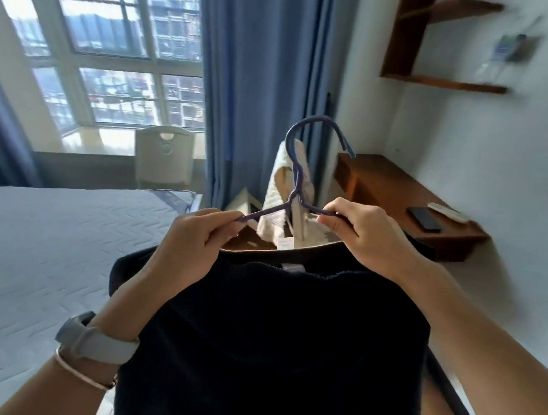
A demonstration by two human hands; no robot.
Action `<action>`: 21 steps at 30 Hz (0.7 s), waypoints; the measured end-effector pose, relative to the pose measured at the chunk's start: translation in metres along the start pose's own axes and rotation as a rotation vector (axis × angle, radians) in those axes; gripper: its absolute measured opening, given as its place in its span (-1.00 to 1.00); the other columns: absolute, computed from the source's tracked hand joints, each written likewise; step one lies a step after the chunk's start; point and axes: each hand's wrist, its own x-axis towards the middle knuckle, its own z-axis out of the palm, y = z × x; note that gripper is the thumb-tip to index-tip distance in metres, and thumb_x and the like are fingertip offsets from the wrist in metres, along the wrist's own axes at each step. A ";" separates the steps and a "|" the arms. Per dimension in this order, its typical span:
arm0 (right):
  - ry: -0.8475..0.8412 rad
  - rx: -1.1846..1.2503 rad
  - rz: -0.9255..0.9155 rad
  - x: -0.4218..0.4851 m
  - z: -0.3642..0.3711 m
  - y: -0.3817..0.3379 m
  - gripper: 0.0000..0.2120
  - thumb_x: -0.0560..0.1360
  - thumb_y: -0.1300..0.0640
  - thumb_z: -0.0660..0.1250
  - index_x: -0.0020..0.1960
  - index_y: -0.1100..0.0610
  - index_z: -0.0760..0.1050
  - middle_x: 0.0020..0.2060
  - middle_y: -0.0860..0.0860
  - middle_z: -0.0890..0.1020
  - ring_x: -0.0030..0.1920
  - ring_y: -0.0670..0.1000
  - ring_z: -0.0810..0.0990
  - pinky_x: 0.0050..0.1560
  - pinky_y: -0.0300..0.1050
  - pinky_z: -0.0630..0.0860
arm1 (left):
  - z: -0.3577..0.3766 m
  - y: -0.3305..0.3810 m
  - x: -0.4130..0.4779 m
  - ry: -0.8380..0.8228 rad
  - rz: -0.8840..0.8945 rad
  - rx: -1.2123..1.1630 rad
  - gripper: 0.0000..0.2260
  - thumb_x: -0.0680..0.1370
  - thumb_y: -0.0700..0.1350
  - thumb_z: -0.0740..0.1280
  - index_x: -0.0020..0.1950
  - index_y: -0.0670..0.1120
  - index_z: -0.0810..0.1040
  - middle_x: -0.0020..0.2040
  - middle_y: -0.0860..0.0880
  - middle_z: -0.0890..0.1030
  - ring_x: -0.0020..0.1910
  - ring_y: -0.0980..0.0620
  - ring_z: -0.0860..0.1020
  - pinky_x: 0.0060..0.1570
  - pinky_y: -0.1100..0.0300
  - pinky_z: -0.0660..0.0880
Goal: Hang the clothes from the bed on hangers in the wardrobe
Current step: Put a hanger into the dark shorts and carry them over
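A thin purple wire hanger (295, 177) stands upright in front of me, hook at the top. My left hand (190, 244) pinches its left shoulder and my right hand (365, 238) pinches its right shoulder. A black garment (277, 338) hangs below both hands, its neckline open just under the hanger; the hanger's lower part is hidden inside it. The bed (63, 246) with a grey quilted mattress lies to the left. A white and beige garment (285, 189) sits draped behind the hanger. No wardrobe is in view.
Blue curtains (264, 82) hang ahead beside a large window (116, 52). A white chair (164, 157) stands by the window. On the right a wooden wall desk (391, 192) holds a phone (424, 218) and a remote (448, 212); wooden shelves (441, 82) are above.
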 end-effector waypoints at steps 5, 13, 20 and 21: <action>-0.163 0.209 -0.077 0.113 0.054 0.030 -0.76 0.48 -0.05 0.28 0.01 0.08 0.57 -0.35 -0.15 0.51 -0.30 -0.15 0.48 -0.14 -0.18 0.37 | 0.002 -0.059 0.057 0.088 -0.146 0.084 -0.80 0.50 -0.23 0.33 0.08 -0.17 0.64 -0.17 0.08 0.59 -0.30 0.19 0.52 -0.21 0.62 0.38; -0.382 0.183 -0.167 0.299 0.147 0.102 -0.37 0.35 -0.45 0.11 0.23 -0.08 0.48 0.07 -0.10 0.61 0.14 -0.07 0.53 0.21 -0.22 0.39 | 0.019 -0.169 0.140 0.276 -0.411 0.264 -0.78 0.51 -0.22 0.31 0.13 -0.18 0.62 -0.12 0.04 0.62 -0.20 0.10 0.53 -0.17 0.73 0.30; -0.530 0.466 -0.332 0.458 0.242 0.127 -0.80 0.52 0.01 0.23 0.09 0.01 0.54 -0.01 -0.09 0.59 0.09 -0.08 0.53 0.26 -0.13 0.41 | 0.024 -0.257 0.232 0.374 -0.632 0.292 -0.79 0.50 -0.20 0.32 0.11 -0.14 0.63 -0.12 0.02 0.65 -0.20 0.22 0.51 -0.16 0.71 0.30; -0.525 0.477 -0.354 0.478 0.254 0.126 -0.77 0.53 0.03 0.23 0.12 0.05 0.55 -0.01 -0.09 0.58 0.10 -0.09 0.52 0.27 -0.14 0.40 | 0.022 -0.270 0.242 0.385 -0.659 0.283 -0.79 0.50 -0.20 0.32 0.11 -0.14 0.63 -0.13 0.02 0.65 -0.21 0.26 0.52 -0.15 0.71 0.30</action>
